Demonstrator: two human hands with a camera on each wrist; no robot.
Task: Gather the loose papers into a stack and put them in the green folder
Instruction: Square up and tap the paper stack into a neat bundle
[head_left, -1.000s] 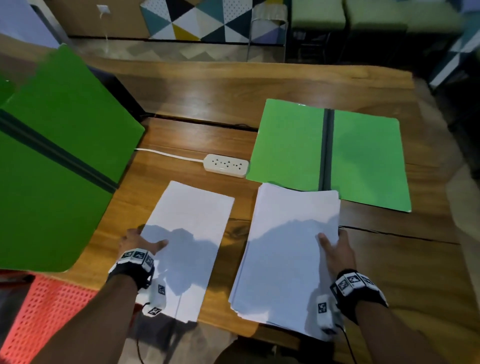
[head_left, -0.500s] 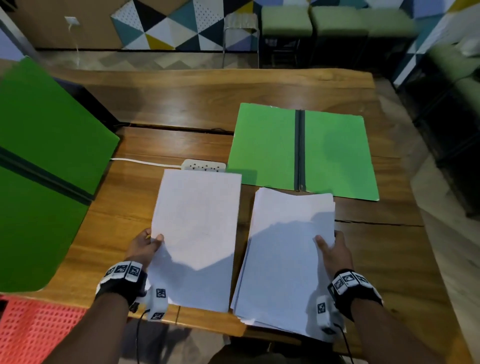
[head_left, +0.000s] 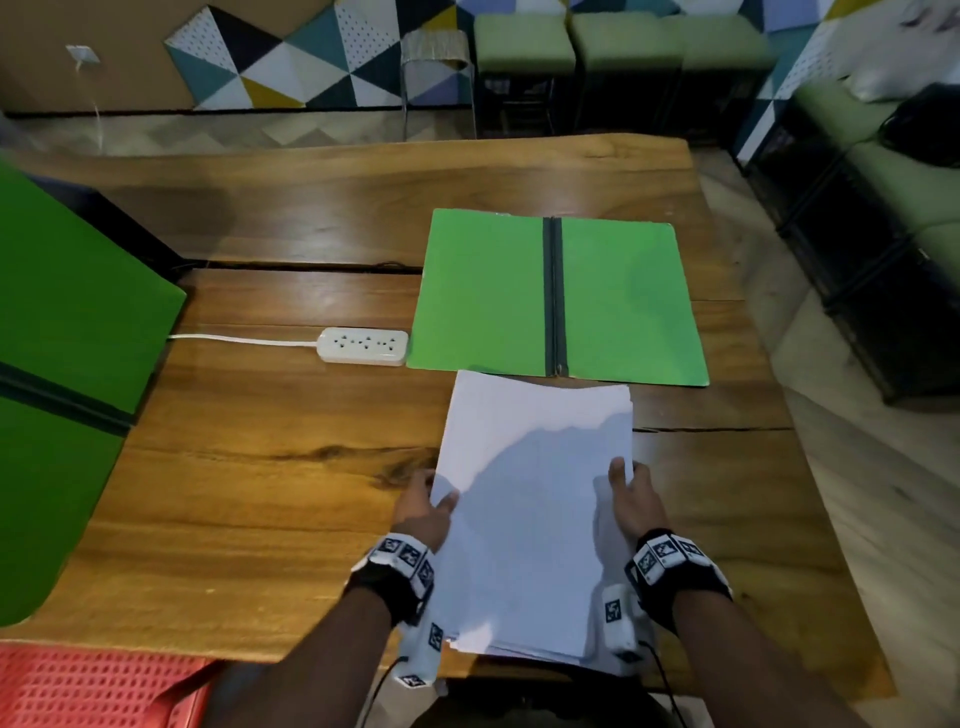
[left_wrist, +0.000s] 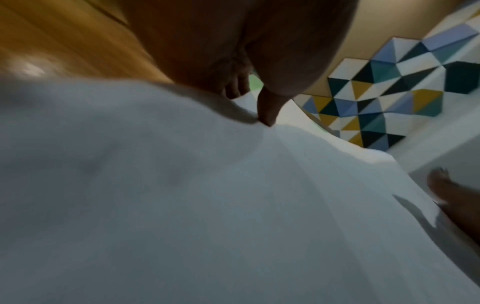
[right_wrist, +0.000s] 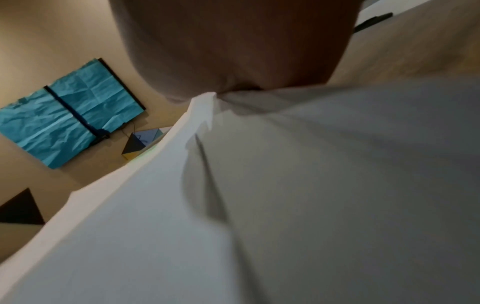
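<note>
One stack of white papers lies near the table's front edge, its far end just short of the green folder. The folder lies open and flat, with a dark spine down its middle. My left hand pinches the stack's left edge, thumb on top. My right hand grips the right edge the same way. In the left wrist view my thumb presses on the paper. The right wrist view shows the sheets bunched under my palm; the fingers are hidden.
A white power strip with its cord lies left of the folder. A second, larger green folder stands tilted at the table's left edge. A red mesh chair sits below it. Bare wood stretches left of the stack.
The left pile of sheets has gone from the left side onto the right pile, making one stack. My left hand moved right with it and now holds the stack's left edge.
</note>
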